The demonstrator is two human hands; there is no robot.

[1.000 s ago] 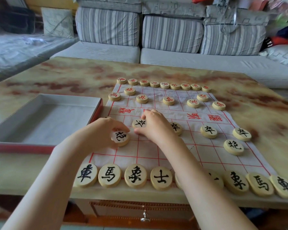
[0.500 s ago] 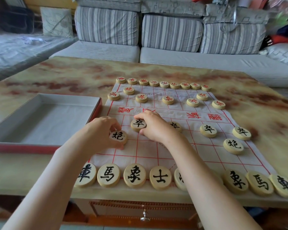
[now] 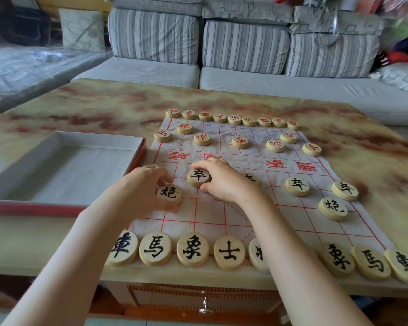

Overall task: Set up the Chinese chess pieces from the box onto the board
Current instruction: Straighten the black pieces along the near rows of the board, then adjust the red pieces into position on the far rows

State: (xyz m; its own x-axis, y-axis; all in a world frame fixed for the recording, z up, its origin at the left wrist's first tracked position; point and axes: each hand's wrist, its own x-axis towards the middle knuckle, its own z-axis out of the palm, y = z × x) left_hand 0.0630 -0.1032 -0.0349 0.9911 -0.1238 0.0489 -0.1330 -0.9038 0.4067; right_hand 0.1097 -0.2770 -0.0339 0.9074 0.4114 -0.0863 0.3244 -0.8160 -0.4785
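Observation:
A white cloth board [image 3: 224, 215] with red lines lies on the marble table. Red-lettered wooden pieces [image 3: 233, 119] fill its far rows, black-lettered ones [image 3: 192, 249] line the near edge. My left hand [image 3: 141, 184] pinches a black cannon piece [image 3: 169, 193] resting on the board's left side. My right hand [image 3: 222, 178] holds a black soldier piece [image 3: 198, 176] flat on the board just right of it. Another soldier [image 3: 251, 178] is half hidden behind my right hand. The box [image 3: 64, 170], grey inside with a red rim, lies left of the board with nothing in it.
More black soldiers [image 3: 297, 186] and a cannon [image 3: 332, 208] sit on the board's right half. A grey striped sofa [image 3: 245, 45] stands behind the table. A drawer knob [image 3: 206, 307] shows under the near table edge.
Both hands have slid their pieces a little away from me and pressed them down on the board; the soldier under my right hand now shows fully.

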